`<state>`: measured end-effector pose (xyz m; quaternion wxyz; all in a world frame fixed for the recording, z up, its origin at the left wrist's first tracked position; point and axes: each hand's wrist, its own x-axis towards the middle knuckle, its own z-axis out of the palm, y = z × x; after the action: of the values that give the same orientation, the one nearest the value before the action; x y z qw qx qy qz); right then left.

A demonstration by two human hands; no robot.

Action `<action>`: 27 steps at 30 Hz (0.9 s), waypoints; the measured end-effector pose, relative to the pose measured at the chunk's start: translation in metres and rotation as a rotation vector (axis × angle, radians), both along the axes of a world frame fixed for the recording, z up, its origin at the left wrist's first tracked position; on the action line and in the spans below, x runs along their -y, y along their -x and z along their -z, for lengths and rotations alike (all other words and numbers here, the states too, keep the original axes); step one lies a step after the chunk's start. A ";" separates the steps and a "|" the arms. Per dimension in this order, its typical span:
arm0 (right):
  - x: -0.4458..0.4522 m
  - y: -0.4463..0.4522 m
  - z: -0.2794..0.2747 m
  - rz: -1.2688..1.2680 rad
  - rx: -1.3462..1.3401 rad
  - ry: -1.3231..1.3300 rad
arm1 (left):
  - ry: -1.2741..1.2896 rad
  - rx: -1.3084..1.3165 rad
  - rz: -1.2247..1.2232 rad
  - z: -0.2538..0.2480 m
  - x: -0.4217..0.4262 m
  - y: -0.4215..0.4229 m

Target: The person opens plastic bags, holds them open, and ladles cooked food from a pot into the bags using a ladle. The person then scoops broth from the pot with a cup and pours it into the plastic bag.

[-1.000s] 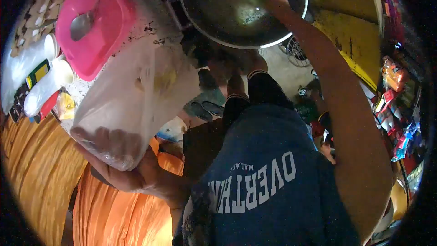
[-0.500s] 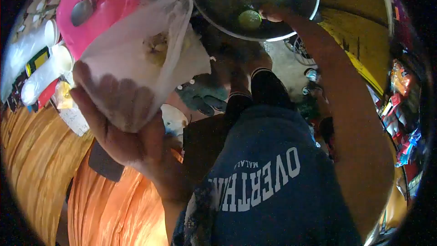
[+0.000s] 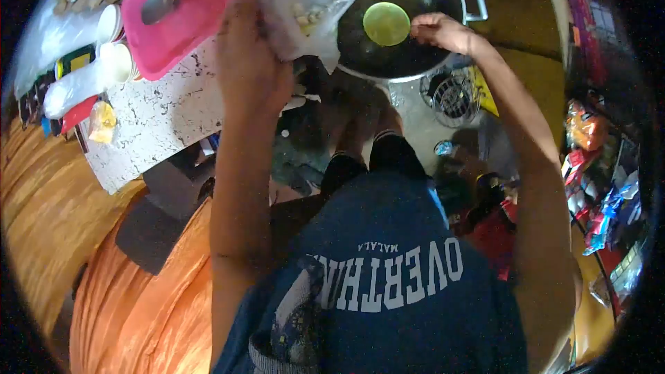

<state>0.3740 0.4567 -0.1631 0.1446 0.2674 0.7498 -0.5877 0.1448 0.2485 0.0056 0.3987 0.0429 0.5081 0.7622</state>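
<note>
My left hand [image 3: 255, 62] is closed on a clear plastic bag [image 3: 294, 28], its mouth pointing right toward the pot. Pale, yellowish pieces show through the plastic; their kind is unclear. At the end of my outstretched right arm, my right hand [image 3: 443, 33] pinches the edge of a small round yellow-green cup [image 3: 386, 24]. The cup is above the large metal pot [image 3: 398, 79], to the right of the bag and apart from it. Cloudy liquid is visible inside the pot.
A pink basin [image 3: 149, 48] with a metal spoon [image 3: 158, 7] stands on a speckled white table [image 3: 166, 107] at left. Stacked white cups [image 3: 118, 62] in plastic sleeves lie beside it. A round fan-like grille [image 3: 456, 100] sits low beneath the pot. Orange cloth [image 3: 152, 291] covers the lower left.
My left hand has moved up and right with the bag, nearer the pot. My right hand has raised the cup out of the pot's depth. The view has shifted a little.
</note>
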 end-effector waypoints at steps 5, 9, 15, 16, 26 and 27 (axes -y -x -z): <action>-0.022 -0.009 -0.098 0.206 0.044 0.152 | 0.019 -0.146 0.044 0.040 -0.020 -0.005; -0.030 -0.012 -0.146 0.247 -0.055 0.065 | 0.117 -0.033 0.108 0.048 -0.043 -0.025; 0.000 0.012 -0.172 0.257 -0.139 -0.184 | 0.063 0.043 0.104 0.049 -0.068 -0.053; 0.008 0.019 -0.180 0.229 -0.030 -0.274 | 0.068 0.045 0.115 0.045 -0.072 -0.056; 0.033 0.079 -0.209 -0.376 0.101 -1.259 | -0.086 0.030 0.065 0.067 -0.095 -0.012; 0.031 0.078 -0.214 -0.373 0.105 -1.259 | -0.124 0.045 0.044 0.060 -0.098 -0.009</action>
<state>0.2959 0.4261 0.0513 0.0964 0.1949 0.9760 0.0117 0.1539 0.3461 -0.0549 0.4232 0.0613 0.4497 0.7842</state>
